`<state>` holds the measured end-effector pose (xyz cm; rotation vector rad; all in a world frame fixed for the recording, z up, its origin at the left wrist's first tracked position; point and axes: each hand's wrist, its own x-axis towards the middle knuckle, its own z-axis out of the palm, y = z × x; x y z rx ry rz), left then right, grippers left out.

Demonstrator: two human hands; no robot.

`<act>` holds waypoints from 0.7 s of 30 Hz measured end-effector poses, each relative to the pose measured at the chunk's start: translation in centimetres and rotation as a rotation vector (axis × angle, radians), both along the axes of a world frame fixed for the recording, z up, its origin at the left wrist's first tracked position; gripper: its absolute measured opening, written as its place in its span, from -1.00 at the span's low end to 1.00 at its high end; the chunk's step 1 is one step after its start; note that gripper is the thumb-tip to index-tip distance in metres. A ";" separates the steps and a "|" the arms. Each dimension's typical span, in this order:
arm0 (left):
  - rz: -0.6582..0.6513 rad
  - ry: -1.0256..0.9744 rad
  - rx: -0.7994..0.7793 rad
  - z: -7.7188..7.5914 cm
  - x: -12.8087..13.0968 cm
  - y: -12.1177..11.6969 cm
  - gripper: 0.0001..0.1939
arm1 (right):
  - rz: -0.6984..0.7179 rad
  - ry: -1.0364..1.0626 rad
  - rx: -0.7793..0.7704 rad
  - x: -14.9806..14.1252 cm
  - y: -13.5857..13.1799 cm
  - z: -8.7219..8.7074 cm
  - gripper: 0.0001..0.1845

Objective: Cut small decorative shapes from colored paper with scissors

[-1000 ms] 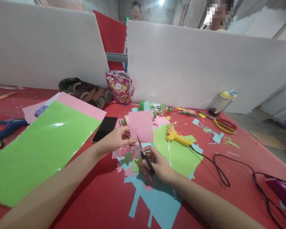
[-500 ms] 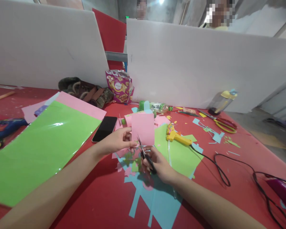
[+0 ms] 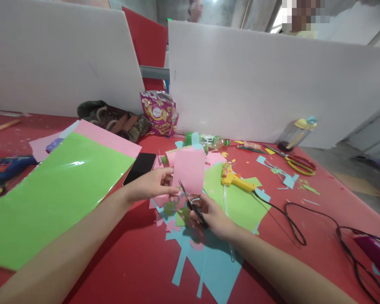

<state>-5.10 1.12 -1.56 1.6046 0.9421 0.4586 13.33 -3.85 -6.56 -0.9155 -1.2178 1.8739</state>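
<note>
My left hand point(image 3: 159, 183) pinches the left edge of a pink paper piece point(image 3: 190, 171) held up above the table. In my right hand point(image 3: 209, 213) is a pair of black-handled scissors point(image 3: 194, 207), gripped by its handles. The blades point up and left, across the lower left part of the pink paper; whether they are cutting cannot be made out. Under my hands lie pink and green scraps on light blue paper point(image 3: 213, 266). A black phone point(image 3: 139, 169) rests beside my left wrist. To the right, a yellow hot glue gun point(image 3: 237, 180) sits on green paper point(image 3: 253, 211).
Large green sheets point(image 3: 59, 190) cover the left side, near a blue glue gun point(image 3: 12, 169). Behind stand a snack bag point(image 3: 159, 113) and a lying green bottle point(image 3: 209, 140). Red-and-yellow scissors point(image 3: 299, 164) and a clear bottle point(image 3: 294, 134) are at right. White boards point(image 3: 272, 88) border the back.
The pink paper has tilted slightly, and the scissor tips have shifted a little left across it. Both hands keep their holds.
</note>
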 end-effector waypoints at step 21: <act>-0.329 0.174 -0.050 0.7 -1.9 0.4 -0.81 | 0.309 -0.161 -0.101 0.8 0.6 0.3 -0.65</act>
